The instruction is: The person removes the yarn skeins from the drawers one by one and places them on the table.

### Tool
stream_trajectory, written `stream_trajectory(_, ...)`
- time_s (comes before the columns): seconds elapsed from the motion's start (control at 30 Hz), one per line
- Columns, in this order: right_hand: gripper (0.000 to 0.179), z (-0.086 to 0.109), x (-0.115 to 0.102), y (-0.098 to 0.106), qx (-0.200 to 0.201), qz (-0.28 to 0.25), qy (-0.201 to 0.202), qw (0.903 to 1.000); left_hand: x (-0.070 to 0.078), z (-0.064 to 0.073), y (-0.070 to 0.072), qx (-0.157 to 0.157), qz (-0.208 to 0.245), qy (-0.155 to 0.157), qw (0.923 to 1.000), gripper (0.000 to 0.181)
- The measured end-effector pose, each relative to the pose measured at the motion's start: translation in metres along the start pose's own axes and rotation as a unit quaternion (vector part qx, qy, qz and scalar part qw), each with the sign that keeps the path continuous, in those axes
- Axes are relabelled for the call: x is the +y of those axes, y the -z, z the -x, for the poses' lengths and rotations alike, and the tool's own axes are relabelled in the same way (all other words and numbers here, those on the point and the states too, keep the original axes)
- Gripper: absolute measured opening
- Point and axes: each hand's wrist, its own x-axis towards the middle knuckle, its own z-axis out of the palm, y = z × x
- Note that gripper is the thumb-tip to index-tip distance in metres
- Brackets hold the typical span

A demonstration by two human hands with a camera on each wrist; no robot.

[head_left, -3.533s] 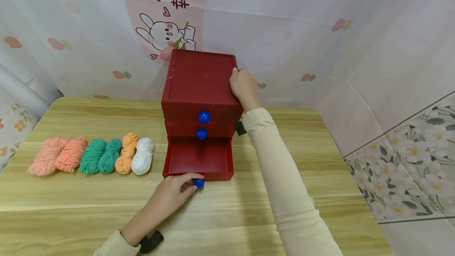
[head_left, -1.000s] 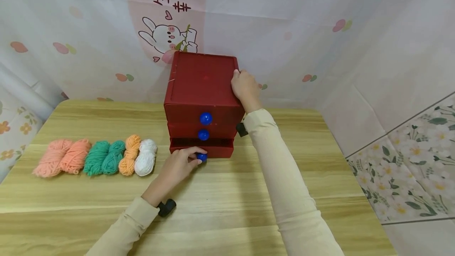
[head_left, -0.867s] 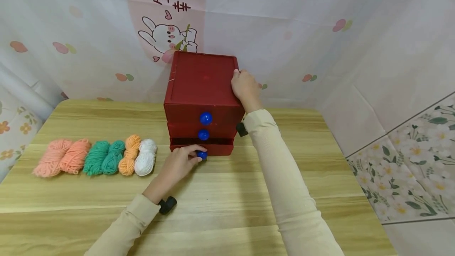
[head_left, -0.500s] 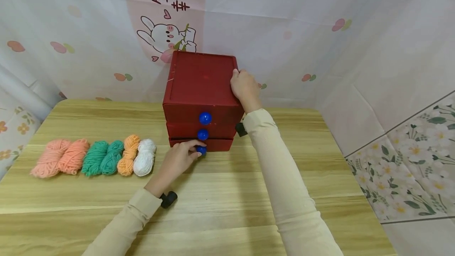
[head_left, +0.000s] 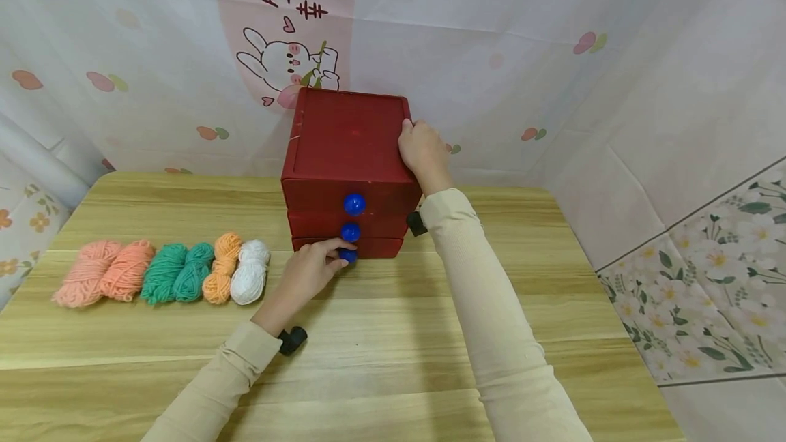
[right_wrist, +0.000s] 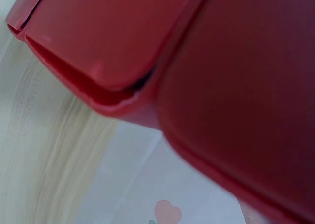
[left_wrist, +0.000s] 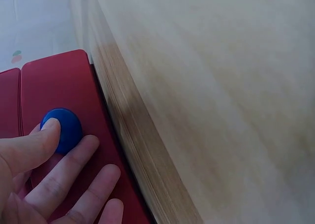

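A red drawer cabinet (head_left: 353,135) with three stacked drawers stands at the back of the wooden table. Each drawer has a round blue knob. My left hand (head_left: 307,271) pinches the bottom drawer's knob (left_wrist: 70,130), thumb on one side in the left wrist view. That bottom drawer (head_left: 381,248) sits flush with the ones above. At the cabinet's right top edge my right hand (head_left: 424,152) grips the side, its fingers mostly hidden behind the edge. The right wrist view shows the cabinet's red side panels (right_wrist: 108,42) close up, with the hand almost out of sight.
To the left, a row of yarn skeins lies on the table: pink ones (head_left: 125,271), green ones (head_left: 164,273), an orange one (head_left: 222,269) and a white one (head_left: 250,271). A printed curtain (head_left: 467,53) hangs right behind the cabinet.
The bottom drawer stood far out and has slid back into the cabinet, my left hand moving forward with its knob. The right hand has stayed on the cabinet's edge.
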Motion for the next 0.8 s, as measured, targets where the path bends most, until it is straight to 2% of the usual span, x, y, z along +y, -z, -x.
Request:
stream_trajectory(0.23, 0.050, 0.002, 0.000, 0.000, -0.004, -0.005, 0.001, 1.0000, 0.000, 0.000, 0.000, 0.002, -0.007, 0.000, 1.0000, 0.025)
stream_trajectory(0.5, 0.051, 0.002, 0.000, 0.000, -0.005, -0.008, 0.006, 0.9999, 0.001, 0.001, -0.003, 0.019, -0.046, -0.022, 0.9985, 0.025)
stream_trajectory(0.63, 0.051, 0.004, 0.001, -0.002, -0.011, -0.008, 0.014, 0.9998, 0.006, 0.004, 0.003, -0.003, -0.093, -0.036, 0.9950, 0.026)
stream_trajectory(0.8, 0.050, 0.005, 0.007, -0.003, -0.043, -0.024, 0.033, 0.9983, 0.011, 0.009, 0.015, -0.057, -0.166, -0.081, 0.9812, 0.032)
